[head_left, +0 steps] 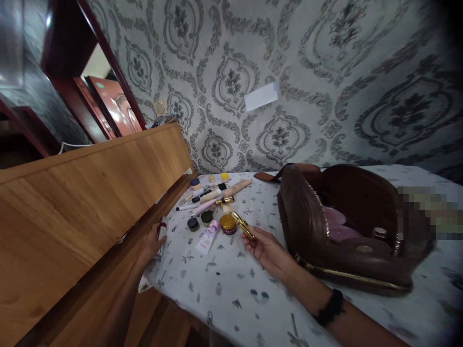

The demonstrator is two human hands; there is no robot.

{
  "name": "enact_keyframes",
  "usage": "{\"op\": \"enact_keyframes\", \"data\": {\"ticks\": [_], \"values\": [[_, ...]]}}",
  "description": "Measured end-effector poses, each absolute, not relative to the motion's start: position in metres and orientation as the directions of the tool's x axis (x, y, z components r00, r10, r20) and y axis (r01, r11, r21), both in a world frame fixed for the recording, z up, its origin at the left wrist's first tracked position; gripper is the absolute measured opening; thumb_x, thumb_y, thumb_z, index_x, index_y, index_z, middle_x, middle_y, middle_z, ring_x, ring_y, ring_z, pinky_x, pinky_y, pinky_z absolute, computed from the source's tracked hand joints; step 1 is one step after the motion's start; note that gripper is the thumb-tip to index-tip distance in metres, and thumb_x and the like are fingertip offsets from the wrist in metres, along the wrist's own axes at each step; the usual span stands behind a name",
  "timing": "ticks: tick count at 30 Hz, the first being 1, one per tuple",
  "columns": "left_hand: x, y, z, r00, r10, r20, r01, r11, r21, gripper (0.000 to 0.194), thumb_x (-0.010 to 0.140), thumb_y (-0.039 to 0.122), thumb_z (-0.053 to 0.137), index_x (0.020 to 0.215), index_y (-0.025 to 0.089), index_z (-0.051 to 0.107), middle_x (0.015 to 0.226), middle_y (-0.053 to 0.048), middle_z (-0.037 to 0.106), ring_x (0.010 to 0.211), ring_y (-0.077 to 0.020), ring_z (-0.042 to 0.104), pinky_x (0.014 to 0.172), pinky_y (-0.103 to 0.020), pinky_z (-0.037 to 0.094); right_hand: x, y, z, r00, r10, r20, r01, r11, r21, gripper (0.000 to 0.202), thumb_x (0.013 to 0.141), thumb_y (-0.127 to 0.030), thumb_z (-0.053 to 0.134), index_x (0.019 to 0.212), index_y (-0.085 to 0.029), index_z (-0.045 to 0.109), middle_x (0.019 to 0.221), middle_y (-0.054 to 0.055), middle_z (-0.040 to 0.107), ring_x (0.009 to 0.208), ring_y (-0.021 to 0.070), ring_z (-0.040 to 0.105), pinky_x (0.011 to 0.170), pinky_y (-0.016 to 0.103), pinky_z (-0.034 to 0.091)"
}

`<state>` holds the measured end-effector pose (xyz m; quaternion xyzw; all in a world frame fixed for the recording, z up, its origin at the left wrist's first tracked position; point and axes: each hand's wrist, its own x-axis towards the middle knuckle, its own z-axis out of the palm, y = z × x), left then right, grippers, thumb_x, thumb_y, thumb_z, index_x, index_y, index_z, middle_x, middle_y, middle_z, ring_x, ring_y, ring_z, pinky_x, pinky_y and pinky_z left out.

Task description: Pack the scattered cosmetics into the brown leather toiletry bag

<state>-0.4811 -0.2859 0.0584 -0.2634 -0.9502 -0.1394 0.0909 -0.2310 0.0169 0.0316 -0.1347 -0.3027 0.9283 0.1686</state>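
Pinched in my right hand [264, 248] is a shiny gold lipstick tube [243, 225], tilted above the patterned sheet beside a jar with a gold lid [227, 222]. My left hand [154, 243] is closed at the sheet's left edge, around a slim pale thing with a dark red end [162, 229] that I cannot make out. Between the hands lie a white and pink squeeze tube [208, 237] and two small dark-lidded jars, a black one [193, 224] and a greenish one [207, 218]. Another gold and black tube [224, 200] rests behind them.
An unzipped brown leather bag [307, 231] with pink items inside stands at right. Further back lie a beige tube [240, 187], a yellow-lidded pot [224, 177], a blue-lidded jar [195, 183] and several slim cosmetics. A wooden board [108, 183] rises along the left.
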Motion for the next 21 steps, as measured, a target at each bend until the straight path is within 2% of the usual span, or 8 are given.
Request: {"op": "enact_keyframes", "data": {"ticks": [5,8,11,17,20,21], "values": [[-0.489,-0.245,0.064,-0.773,0.568,0.284,0.632,0.728,0.265,0.043,0.08,0.018,0.061,0.121,0.025,0.056,0.108,-0.004,0.07,0.1,-0.0234,0.066,0.085,-0.032,0.05,-0.23,0.017,0.032,-0.901,0.405,-0.154,-0.233,-0.752,-0.617,0.029,0.061,-0.027,0.093,0.078,-0.015,0.072,0.069,0.004,0.073,0.06,0.0104,0.064,0.055,0.017,0.053],[-0.492,-0.216,0.07,-0.743,0.592,0.311,0.667,0.692,0.277,0.043,0.083,0.023,0.061,0.126,0.024,0.054,0.11,-0.005,0.07,0.102,-0.0238,0.065,0.085,-0.032,0.049,-0.23,0.017,0.033,-0.899,0.411,-0.15,-0.238,-0.748,-0.62,0.027,0.062,-0.027,0.092,0.076,-0.016,0.072,0.069,0.003,0.073,0.059,0.011,0.064,0.055,0.019,0.054],[-0.49,-0.196,0.077,-0.721,0.609,0.331,0.691,0.663,0.287,0.036,0.087,0.027,0.059,0.122,0.022,0.057,0.108,-0.006,0.07,0.101,-0.0239,0.065,0.085,-0.034,0.049,-0.229,0.016,0.035,-0.9,0.412,-0.142,-0.243,-0.745,-0.621,0.028,0.062,-0.027,0.092,0.076,-0.016,0.071,0.069,0.004,0.073,0.058,0.0103,0.063,0.053,0.018,0.052],[-0.443,-0.175,0.105,-0.645,0.637,0.423,0.762,0.577,0.293,0.027,0.095,0.022,0.047,0.119,0.019,0.059,0.115,-0.011,0.068,0.11,-0.026,0.062,0.097,-0.04,0.047,-0.229,0.015,0.037,-0.9,0.411,-0.146,-0.242,-0.75,-0.615,0.029,0.06,-0.027,0.093,0.076,-0.015,0.072,0.068,0.004,0.073,0.058,0.0102,0.063,0.054,0.017,0.052],[-0.385,-0.164,0.116,-0.495,0.732,0.468,0.869,0.412,0.275,0.027,0.099,0.027,0.042,0.12,0.024,0.059,0.122,-0.008,0.066,0.113,-0.0214,0.061,0.101,-0.035,0.048,-0.23,0.016,0.036,-0.9,0.411,-0.147,-0.242,-0.75,-0.615,0.024,0.064,-0.025,0.091,0.076,-0.014,0.073,0.069,0.004,0.073,0.058,0.0103,0.063,0.054,0.017,0.052],[-0.363,-0.16,0.116,-0.321,0.799,0.508,0.944,0.224,0.243,0.029,0.1,0.028,0.041,0.123,0.024,0.058,0.121,-0.008,0.066,0.114,-0.022,0.061,0.101,-0.037,0.049,-0.23,0.016,0.035,-0.901,0.409,-0.146,-0.241,-0.751,-0.615,0.022,0.066,-0.025,0.089,0.076,-0.014,0.073,0.069,0.004,0.073,0.059,0.011,0.063,0.055,0.018,0.052]]}}
